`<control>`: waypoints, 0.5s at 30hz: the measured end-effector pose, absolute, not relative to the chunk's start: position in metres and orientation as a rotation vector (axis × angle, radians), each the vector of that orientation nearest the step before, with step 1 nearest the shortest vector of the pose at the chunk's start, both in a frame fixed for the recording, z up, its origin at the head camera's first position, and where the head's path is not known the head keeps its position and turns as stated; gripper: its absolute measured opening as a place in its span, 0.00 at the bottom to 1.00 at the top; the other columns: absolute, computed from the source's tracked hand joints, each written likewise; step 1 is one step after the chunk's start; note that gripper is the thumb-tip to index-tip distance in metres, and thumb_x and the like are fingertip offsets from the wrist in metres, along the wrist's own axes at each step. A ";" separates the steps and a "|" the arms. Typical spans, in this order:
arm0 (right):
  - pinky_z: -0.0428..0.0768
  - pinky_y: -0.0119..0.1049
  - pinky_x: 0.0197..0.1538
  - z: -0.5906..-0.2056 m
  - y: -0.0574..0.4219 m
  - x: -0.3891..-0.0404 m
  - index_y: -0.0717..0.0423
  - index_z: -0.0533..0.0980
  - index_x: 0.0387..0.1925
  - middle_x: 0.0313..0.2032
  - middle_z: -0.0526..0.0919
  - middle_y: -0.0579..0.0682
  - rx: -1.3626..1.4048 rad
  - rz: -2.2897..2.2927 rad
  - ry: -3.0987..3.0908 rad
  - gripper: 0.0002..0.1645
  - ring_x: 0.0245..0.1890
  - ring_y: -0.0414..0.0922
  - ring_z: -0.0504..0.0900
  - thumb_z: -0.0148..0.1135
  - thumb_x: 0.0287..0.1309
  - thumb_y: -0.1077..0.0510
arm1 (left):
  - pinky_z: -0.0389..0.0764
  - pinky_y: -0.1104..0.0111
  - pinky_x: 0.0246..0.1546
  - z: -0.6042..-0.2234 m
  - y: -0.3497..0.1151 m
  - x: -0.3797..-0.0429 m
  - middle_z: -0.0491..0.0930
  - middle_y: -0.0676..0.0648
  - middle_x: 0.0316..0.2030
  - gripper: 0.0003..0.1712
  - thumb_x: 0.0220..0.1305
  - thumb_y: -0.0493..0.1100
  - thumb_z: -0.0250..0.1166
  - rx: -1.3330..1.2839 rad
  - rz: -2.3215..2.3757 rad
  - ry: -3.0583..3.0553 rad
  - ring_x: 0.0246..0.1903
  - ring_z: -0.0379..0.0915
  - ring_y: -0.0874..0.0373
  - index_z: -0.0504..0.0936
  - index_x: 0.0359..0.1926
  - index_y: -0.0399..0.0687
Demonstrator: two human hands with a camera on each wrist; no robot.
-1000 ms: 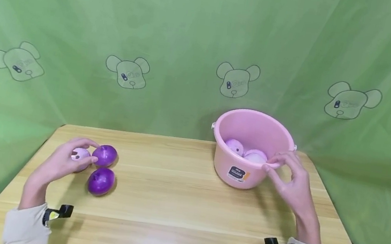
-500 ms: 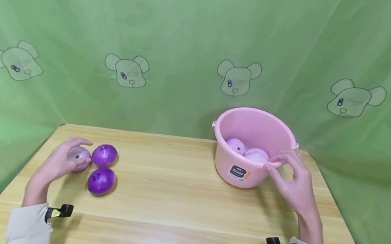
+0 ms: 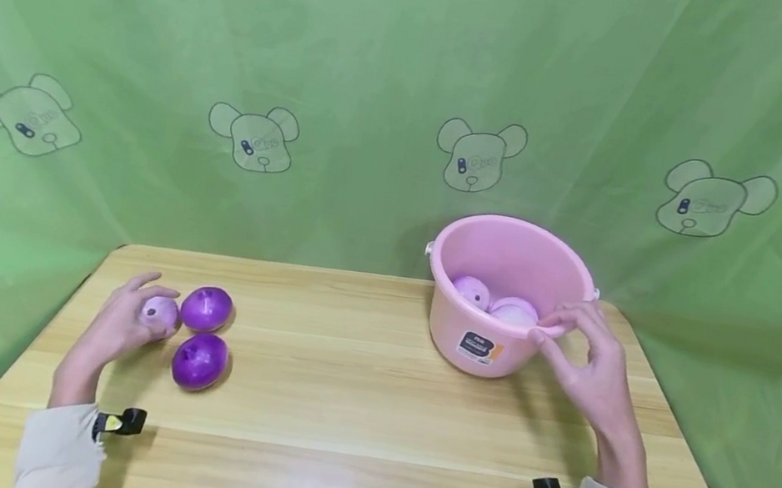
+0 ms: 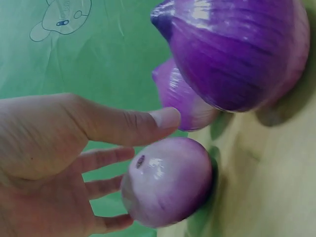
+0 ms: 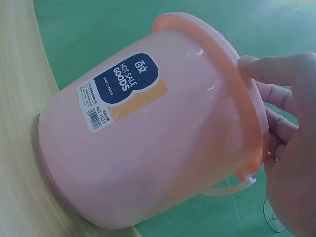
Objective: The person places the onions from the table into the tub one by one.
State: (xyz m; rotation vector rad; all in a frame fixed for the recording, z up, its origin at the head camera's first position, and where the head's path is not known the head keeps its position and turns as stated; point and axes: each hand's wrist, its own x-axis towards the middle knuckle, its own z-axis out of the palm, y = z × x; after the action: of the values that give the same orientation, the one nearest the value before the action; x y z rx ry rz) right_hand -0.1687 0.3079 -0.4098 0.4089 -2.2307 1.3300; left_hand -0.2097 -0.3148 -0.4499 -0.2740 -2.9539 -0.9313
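My left hand [image 3: 114, 322] is at the left of the table, its thumb and spread fingers around a pale purple onion [image 3: 162, 314]. In the left wrist view the thumb lies along the near upper side of this onion [image 4: 173, 182], and straight fingers reach behind it. Two darker purple onions, one farther back [image 3: 207, 309] and one nearer [image 3: 200, 362], rest just to its right. Over at the right, my right hand [image 3: 591, 375] pinches the rim of a pink bucket [image 3: 451, 320], thumb outside and fingers inside. Two pale onions [image 3: 471, 291] lie in the bucket.
The wooden table [image 3: 324, 386] carries the bucket at its back right. A green curtain [image 3: 349, 221] with mouse-head outlines hangs close behind and along both sides. The bucket's white handle [image 5: 232, 188] hangs down on its far side.
My left hand has drawn back from the rear dark onion, leftward to the pale onion, and its fingers stand around that one now. My right hand stays on the bucket's rim.
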 end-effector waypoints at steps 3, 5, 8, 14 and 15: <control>0.50 0.42 0.79 -0.409 0.308 -0.168 0.64 0.81 0.38 0.43 0.80 0.56 0.405 1.346 -2.226 0.13 0.58 0.42 0.73 0.73 0.51 0.75 | 0.51 0.19 0.59 -0.453 -0.317 -0.209 0.50 0.21 0.73 0.40 0.48 0.34 0.78 -0.246 -0.920 -3.006 0.66 0.46 0.14 0.74 0.63 0.29; 0.51 0.39 0.78 -0.409 0.308 -0.167 0.64 0.81 0.37 0.43 0.81 0.57 0.409 1.352 -2.218 0.13 0.57 0.42 0.74 0.73 0.50 0.76 | 0.52 0.19 0.58 -0.455 -0.317 -0.209 0.48 0.20 0.73 0.44 0.48 0.36 0.79 -0.218 -0.913 -3.038 0.66 0.45 0.14 0.71 0.66 0.30; 0.54 0.37 0.76 -0.410 0.307 -0.168 0.65 0.81 0.37 0.42 0.81 0.59 0.429 1.341 -2.202 0.14 0.56 0.42 0.74 0.72 0.48 0.78 | 0.54 0.19 0.56 -0.458 -0.319 -0.208 0.45 0.18 0.72 0.48 0.49 0.37 0.79 -0.179 -0.921 -3.061 0.66 0.44 0.14 0.67 0.70 0.31; 0.54 0.36 0.76 -0.411 0.307 -0.172 0.69 0.80 0.37 0.41 0.80 0.60 0.429 1.340 -2.197 0.13 0.55 0.41 0.73 0.70 0.48 0.79 | 0.63 0.23 0.54 -0.462 -0.322 -0.205 0.50 0.17 0.68 0.49 0.48 0.33 0.78 -0.140 -0.979 -3.040 0.61 0.53 0.18 0.65 0.70 0.30; 0.54 0.37 0.76 -0.411 0.307 -0.171 0.70 0.80 0.37 0.42 0.79 0.61 0.422 1.348 -2.202 0.13 0.55 0.41 0.73 0.70 0.49 0.79 | 0.64 0.24 0.53 -0.462 -0.323 -0.204 0.51 0.17 0.67 0.48 0.48 0.32 0.78 -0.138 -0.986 -3.035 0.60 0.55 0.19 0.65 0.70 0.30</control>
State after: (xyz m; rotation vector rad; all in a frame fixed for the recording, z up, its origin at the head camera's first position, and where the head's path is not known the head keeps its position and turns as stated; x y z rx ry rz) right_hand -0.1715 0.3072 -0.4111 0.4215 -2.2024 1.3475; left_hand -0.2041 -0.3226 -0.4623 -0.1383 -3.0351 -0.9855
